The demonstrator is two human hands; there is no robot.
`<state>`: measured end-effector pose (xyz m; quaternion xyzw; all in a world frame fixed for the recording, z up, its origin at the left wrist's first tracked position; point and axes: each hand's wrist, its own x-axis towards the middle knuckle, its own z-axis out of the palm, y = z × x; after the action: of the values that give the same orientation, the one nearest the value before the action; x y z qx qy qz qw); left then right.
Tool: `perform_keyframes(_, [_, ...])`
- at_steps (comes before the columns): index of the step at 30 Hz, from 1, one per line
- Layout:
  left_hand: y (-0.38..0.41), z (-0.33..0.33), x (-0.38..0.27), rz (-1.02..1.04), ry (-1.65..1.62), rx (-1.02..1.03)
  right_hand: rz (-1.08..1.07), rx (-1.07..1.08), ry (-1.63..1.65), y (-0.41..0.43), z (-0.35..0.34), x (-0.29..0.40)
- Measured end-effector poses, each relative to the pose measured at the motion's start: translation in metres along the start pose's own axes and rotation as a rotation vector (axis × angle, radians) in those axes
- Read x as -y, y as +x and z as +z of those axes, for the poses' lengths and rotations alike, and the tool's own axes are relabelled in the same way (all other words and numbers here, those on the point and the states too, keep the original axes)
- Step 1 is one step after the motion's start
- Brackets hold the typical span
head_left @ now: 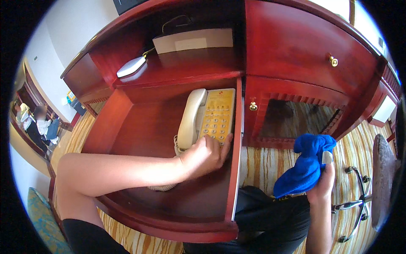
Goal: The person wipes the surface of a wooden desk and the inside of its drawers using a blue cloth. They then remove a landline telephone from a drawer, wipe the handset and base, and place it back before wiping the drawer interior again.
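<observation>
A cream corded desk telephone (219, 111) lies in the pulled-out wooden drawer (149, 127), near its right wall. The handset (191, 122) rests on the left of the keypad. My left hand (204, 154) grips the phone's lower end, with its fingers curled and partly hidden. A coiled cord (161, 188) shows below my forearm. Right of the drawer, my right hand (322, 185) holds a bunched blue cloth (309, 168) above the carpet. A pale wrap or bandage covers its thumb tip.
Above the drawer, a shelf (190, 63) holds a white device (131, 66) and a long pale box (193, 41). Red-brown cabinet doors (295, 47) with brass knobs stand right. A wheeled chair (380, 181) is at far right. Two people appear through a doorway or mirror at left.
</observation>
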<state>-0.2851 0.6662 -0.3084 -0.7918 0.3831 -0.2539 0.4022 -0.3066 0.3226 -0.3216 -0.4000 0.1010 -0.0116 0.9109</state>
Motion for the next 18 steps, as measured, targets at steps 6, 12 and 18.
perform_keyframes(6, [0.008, 0.004, -0.003, 0.034, -0.001, 0.019, 0.052, 0.017, -0.030, 0.003, -0.043, -0.014])
perform_keyframes(12, [0.002, -0.011, 0.010, 0.021, -0.096, 0.104, 0.068, -0.024, -0.036, 0.007, -0.055, -0.021])
perform_keyframes(18, [-0.038, -0.017, 0.049, 0.028, -0.569, 0.024, 0.073, 0.151, -0.017, 0.009, -0.044, -0.039])
